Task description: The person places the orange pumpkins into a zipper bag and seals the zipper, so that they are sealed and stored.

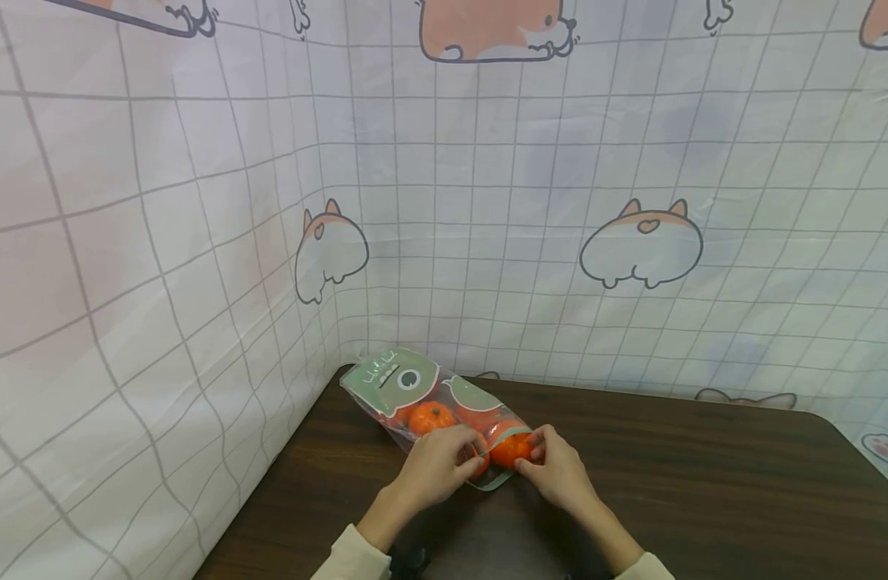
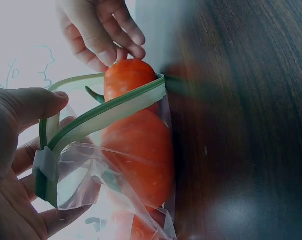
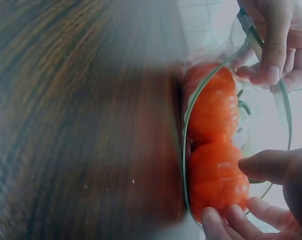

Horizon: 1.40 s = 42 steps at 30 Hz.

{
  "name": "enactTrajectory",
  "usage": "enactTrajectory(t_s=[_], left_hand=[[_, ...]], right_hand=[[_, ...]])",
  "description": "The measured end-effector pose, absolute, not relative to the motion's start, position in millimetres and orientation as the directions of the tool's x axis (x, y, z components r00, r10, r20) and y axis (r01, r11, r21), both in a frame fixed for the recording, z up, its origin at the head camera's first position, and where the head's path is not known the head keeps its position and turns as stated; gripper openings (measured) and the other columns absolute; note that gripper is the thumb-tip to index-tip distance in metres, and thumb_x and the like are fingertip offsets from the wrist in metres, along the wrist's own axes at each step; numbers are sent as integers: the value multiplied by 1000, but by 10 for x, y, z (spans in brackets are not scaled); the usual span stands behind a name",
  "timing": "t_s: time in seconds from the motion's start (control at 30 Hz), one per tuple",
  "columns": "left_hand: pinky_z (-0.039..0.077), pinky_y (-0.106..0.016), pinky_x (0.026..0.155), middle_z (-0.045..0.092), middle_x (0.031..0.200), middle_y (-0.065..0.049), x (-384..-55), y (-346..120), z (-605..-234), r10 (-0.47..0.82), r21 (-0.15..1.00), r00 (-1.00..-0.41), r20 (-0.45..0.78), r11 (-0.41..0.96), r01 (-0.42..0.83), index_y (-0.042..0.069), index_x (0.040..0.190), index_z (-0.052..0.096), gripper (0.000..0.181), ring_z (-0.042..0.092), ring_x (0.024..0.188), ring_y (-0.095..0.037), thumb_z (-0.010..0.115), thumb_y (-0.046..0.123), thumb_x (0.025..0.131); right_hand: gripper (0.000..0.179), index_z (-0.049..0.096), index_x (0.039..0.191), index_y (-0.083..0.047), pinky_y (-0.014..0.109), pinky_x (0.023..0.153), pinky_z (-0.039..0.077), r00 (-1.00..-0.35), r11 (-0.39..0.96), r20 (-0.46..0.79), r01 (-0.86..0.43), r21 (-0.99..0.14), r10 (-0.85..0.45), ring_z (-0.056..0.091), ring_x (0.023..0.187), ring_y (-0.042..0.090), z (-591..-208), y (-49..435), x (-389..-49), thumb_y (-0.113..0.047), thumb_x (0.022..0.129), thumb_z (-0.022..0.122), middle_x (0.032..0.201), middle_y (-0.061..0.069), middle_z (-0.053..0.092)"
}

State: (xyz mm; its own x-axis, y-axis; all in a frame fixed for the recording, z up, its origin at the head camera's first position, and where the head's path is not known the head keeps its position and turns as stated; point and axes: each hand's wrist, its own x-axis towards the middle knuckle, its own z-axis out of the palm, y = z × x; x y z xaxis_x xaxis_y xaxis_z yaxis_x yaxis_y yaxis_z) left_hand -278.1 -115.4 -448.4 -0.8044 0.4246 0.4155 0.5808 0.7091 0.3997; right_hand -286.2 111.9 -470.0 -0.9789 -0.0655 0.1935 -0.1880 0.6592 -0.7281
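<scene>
A clear zip bag (image 1: 382,389) with a green cartoon print lies slanted on the table, several small orange pumpkins (image 1: 431,416) inside. Its green-edged mouth (image 2: 111,105) gapes toward the person. My left hand (image 1: 440,461) pinches the mouth's rim near the white slider (image 2: 45,162). At the opening is another orange pumpkin (image 1: 512,449), partly within the rim. My right hand (image 1: 558,470) grips this pumpkin, thumb on one side and fingertips (image 3: 213,222) on the other. In the right wrist view it touches a second pumpkin (image 3: 213,102) deeper in the bag.
The dark wooden table (image 1: 705,467) extends to the right. A white grid cloth (image 1: 487,201) with dog drawings hangs behind it, and more of this cloth runs along the left edge, close to the bag's far end.
</scene>
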Motion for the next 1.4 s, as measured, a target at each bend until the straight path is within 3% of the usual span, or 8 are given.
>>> enactTrajectory(t_s=[0.47, 0.73, 0.9, 1.17, 1.4], left_hand=[[49, -21, 71, 67, 88, 12, -2781, -1150, -4478, 429, 423, -808, 405, 695, 581, 25, 96, 70, 6, 60, 77, -1, 75, 22, 93], [50, -20, 72, 67, 89, 11, -2788, -1155, -4482, 440, 428, -799, 410, 681, 594, 23, 96, 70, 5, 62, 79, -3, 74, 20, 94], [50, -20, 73, 67, 90, 11, -2804, -1157, -4491, 445, 439, -797, 408, 670, 599, 24, 97, 69, 7, 62, 80, -3, 74, 20, 94], [51, -20, 73, 65, 88, 11, -2817, -1159, -4502, 450, 440, -793, 411, 664, 605, 23, 95, 68, 9, 64, 80, -5, 75, 19, 92], [50, -19, 73, 65, 87, 11, -2826, -1161, -4518, 449, 447, -794, 409, 660, 604, 22, 95, 67, 9, 62, 80, -5, 76, 19, 92]], right_hand=[[37, 62, 117, -4, 34, 71, 45, -979, 673, 187, -192, -714, -82, 57, 89, 22, -4681, 1102, -2834, -21, 88, 78, 114, 17, 59], [34, 61, 117, -3, 51, 91, 55, -975, 614, 198, -217, -759, -99, 66, 113, 37, -4692, 1095, -2831, -18, 90, 75, 121, 19, 62], [32, 57, 117, -5, 50, 96, 56, -979, 541, 162, -205, -816, -126, 64, 122, 42, -4714, 1094, -2843, -16, 91, 73, 135, 23, 61], [42, 48, 128, -6, 52, 105, 50, -972, 488, 104, -198, -850, -213, 52, 137, 44, -4750, 1109, -2876, -16, 94, 72, 146, 27, 53], [57, 34, 140, -2, 64, 114, 36, -902, 418, 83, -276, -866, -424, 32, 146, 54, -4739, 1151, -2880, -17, 97, 68, 155, 36, 34]])
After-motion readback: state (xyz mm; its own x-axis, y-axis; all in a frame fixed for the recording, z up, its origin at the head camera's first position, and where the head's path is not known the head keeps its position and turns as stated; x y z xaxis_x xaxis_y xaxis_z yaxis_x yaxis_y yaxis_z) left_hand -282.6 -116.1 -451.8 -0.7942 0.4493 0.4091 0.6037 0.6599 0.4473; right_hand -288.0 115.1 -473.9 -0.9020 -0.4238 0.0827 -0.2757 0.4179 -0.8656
